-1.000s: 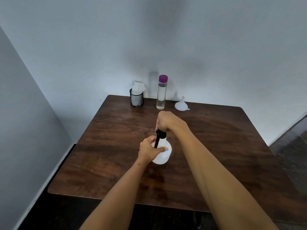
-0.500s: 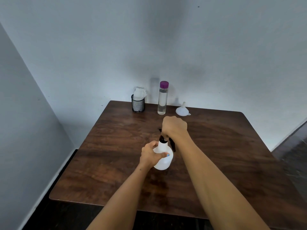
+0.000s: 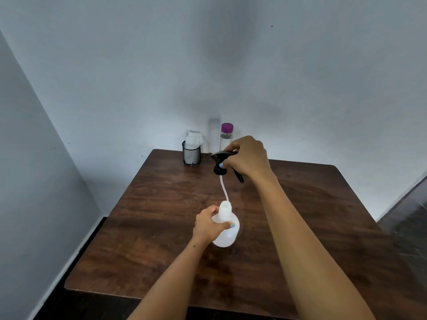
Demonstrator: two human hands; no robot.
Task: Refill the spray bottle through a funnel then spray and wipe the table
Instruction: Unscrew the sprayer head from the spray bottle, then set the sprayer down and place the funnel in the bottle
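Observation:
A white round spray bottle (image 3: 227, 235) stands mid-table with its neck uncovered. My left hand (image 3: 208, 225) grips its body. Above it, my right hand (image 3: 248, 158) holds the black spray head (image 3: 220, 161), lifted off the bottle. Its white dip tube (image 3: 224, 189) hangs down, and the tube's lower end is still at the bottle's neck. A clear water bottle with a purple cap (image 3: 227, 136) stands at the table's back edge, partly behind my right hand. The funnel is hidden behind that hand.
A black mesh cup (image 3: 191, 155) holding a white cloth (image 3: 194, 139) stands at the back left of the dark wooden table (image 3: 161, 227). Walls close off the back and left side. Dark floor shows to the right.
My right hand has lifted the spray head up off the bottle, drawing the dip tube almost fully out. My left hand has kept hold of the bottle.

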